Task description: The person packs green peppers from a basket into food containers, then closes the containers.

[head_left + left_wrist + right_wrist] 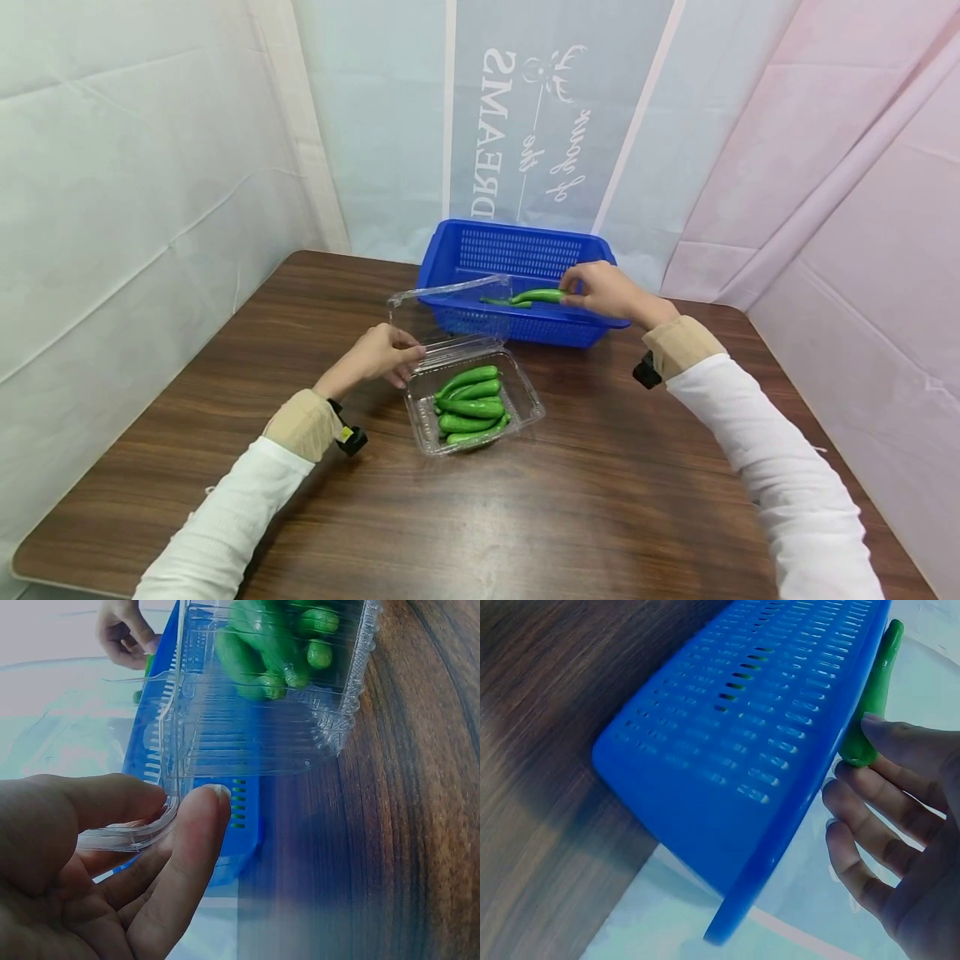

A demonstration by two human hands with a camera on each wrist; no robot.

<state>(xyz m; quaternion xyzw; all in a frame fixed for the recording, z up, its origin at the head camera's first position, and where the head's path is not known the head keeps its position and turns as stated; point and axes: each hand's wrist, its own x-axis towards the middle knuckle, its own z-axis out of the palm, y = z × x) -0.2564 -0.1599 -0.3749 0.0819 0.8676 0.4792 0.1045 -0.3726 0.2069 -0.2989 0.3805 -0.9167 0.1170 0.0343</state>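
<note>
A clear plastic clamshell box (534, 407) sits on the table with several slender green vegetables (471, 408) lying in its base. Its raised lid (408, 297) leans back towards a blue basket (558, 332). My left hand (381, 354) pinches the box's plastic edge near the hinge, and the left wrist view shows thumb and fingers on either side of that rim (142, 838). Above the basket, my right hand (600, 287) holds one green vegetable (874, 697) by its thick blunt end, its thin end pointing left. More green vegetable shows inside the basket, partly hidden by the wall.
The brown wooden table (637, 500) carries the box and the basket, with the basket near its far edge. Pale cloth (150, 167) hangs round the sides, and a blue panel with lettering (495, 133) hangs behind the basket.
</note>
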